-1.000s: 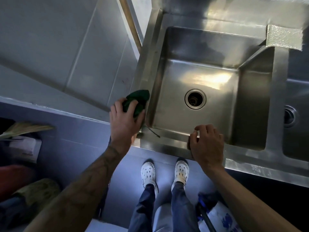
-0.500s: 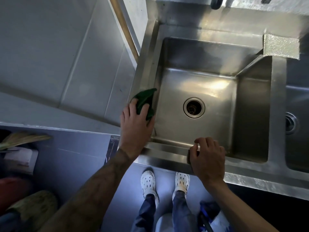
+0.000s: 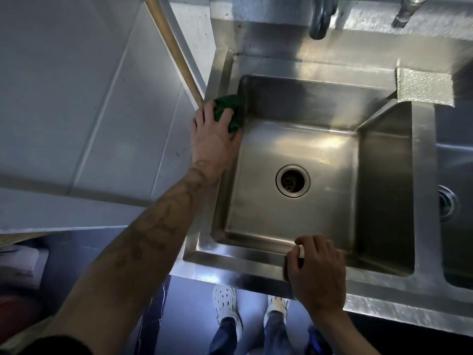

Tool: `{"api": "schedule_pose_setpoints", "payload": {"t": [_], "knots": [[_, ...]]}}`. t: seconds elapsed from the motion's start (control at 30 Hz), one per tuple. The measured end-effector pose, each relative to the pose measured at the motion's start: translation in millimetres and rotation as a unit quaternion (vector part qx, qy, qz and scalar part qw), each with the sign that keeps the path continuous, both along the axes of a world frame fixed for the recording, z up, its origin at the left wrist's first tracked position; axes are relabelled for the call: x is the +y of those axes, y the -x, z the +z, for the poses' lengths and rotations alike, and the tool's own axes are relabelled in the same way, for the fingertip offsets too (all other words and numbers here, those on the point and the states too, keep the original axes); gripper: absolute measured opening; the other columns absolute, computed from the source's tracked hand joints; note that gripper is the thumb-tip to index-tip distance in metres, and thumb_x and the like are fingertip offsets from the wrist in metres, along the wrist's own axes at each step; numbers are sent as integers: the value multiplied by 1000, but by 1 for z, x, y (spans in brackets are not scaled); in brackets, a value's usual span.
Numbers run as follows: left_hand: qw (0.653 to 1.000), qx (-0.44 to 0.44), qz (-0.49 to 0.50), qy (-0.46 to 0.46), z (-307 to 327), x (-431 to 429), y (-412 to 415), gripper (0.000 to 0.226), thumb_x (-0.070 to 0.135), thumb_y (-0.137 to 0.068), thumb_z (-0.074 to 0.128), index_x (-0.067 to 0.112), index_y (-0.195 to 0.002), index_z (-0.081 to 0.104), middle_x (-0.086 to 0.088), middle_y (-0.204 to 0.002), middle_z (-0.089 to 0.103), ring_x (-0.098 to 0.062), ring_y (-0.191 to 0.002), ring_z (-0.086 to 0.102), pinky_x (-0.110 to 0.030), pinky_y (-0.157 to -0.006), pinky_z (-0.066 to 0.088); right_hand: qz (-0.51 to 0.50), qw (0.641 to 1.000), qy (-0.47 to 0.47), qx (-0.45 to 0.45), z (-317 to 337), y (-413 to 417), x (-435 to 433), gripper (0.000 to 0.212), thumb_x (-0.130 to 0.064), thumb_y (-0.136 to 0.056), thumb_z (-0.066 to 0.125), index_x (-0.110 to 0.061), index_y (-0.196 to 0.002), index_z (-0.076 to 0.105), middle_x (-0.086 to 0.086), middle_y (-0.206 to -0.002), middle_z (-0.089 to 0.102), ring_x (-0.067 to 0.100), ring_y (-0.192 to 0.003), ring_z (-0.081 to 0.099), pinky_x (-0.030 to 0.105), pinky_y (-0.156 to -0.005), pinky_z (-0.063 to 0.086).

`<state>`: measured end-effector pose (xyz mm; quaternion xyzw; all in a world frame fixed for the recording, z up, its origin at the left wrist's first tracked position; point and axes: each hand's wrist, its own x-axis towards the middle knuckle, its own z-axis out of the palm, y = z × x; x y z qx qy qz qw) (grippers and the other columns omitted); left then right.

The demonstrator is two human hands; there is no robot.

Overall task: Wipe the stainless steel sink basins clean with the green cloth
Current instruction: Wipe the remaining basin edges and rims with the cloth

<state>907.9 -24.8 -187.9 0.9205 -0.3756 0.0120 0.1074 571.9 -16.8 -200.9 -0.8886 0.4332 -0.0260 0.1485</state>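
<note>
Stainless two-basin sink against a pale panelled wall, seen from above. L basin (image 3: pixel 256 201) is deep and square, drain (image 3: pixel 292 181) near centre, all four walls bare, so plenty of open floor inside it. R basin (image 3: pixel 458 239) only partly in view past the divider. Faucet spout (image 3: pixel 320 24) hangs over the back ledge. Grey pad (image 3: pixel 425 88) sits on the far end of the divider. Wooden pole (image 3: pixel 174 49) leans just beside the sink's far-L corner, tight to the rim there.

Green cloth (image 3: pixel 229 107) is bunched on the L rim near the far-L corner, one edge lapping over into the basin. Its long axis runs approx. front-to-back along that rim, far end pointing at the corner.

Left hand (image 3: pixel 212 139) lies over the cloth, fingers curled round it, thumb on the basin side. Right hand (image 3: pixel 317 275) sits on the front rim (image 3: pixel 243 262), fingers curled over its inner edge, well apart from the cloth.

White clogs (image 3: pixel 226 303) on the floor below the front edge.
</note>
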Motion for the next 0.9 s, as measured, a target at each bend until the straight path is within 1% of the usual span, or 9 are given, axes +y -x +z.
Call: {"api": "schedule_pose_setpoints", "payload": {"t": [0.1,0.17,0.3,0.4,0.47,0.57,0.63,0.77,0.9], "knots": [[1000,-13,-19,16,-6,29,17,46,48,-98,63,22,-135,58,-17,-147,46,-38,-131,46,-52,-111,43,6,1000,0,3,0,-1,-1,14,-26,-88,52,-19,-92,64,3,-91,60,27,-83,55,43,-75,43],[999,-11,-35,14,-8,31,15,47,48,-98,62,20,-136,58,-18,-146,47,-39,-130,47,-52,-110,44,4,1000,4,-4,1,-1,-1,14,-25,-87,54,-18,-92,65,4,-89,61,28,-82,55,44,-74,43],[1000,-3,-15,21,-5,-20,-19,47,46,-98,60,20,-137,58,-19,-149,46,-40,-135,44,-52,-115,39,1,1000,14,-17,3,-2,0,12,-23,-85,56,-17,-90,65,3,-88,61,28,-80,55,42,-74,40],[1000,16,1,-8,1,-58,-47,51,49,-100,57,23,-144,53,-18,-155,41,-41,-139,40,-51,-116,37,1,999,24,-23,4,-2,-1,11,-21,-84,57,-16,-89,66,4,-86,61,29,-79,56,41,-74,39],[1000,13,-4,-14,3,-77,-62,52,49,-101,57,23,-146,52,-17,-155,40,-40,-139,41,-51,-113,39,1,1000,18,-22,4,-3,-1,11,-20,-84,58,-16,-89,66,3,-87,61,28,-79,56,41,-74,40],[1000,-14,-10,-17,1,-95,-80,55,50,-99,57,21,-146,52,-18,-154,41,-39,-135,43,-47,-107,40,4,1000,15,-18,3,-3,-1,10,-22,-84,58,-17,-89,66,2,-87,61,26,-78,55,40,-73,40],[1000,-23,-6,-19,1,-100,-85,57,52,-98,56,21,-145,52,-17,-152,43,-38,-134,45,-46,-105,40,8,1000,14,-16,3,-3,-1,12,-23,-85,57,-18,-89,66,2,-87,61,25,-79,55,39,-73,39],[999,-7,-23,-31,9,-90,-82,59,54,-99,55,20,-147,49,-19,-152,42,-39,-136,43,-47,-108,39,8,1000,21,-20,6,-3,-1,15,-23,-86,53,-17,-89,66,3,-86,61,26,-79,54,37,-73,33],[998,21,-46,-42,15,-46,-59,60,57,-100,54,21,-148,49,-20,-154,41,-41,-138,41,-50,-113,41,9,1000,17,-20,4,-2,0,11,-20,-85,56,-16,-89,65,4,-87,60,29,-79,54,41,-72,40]]}}
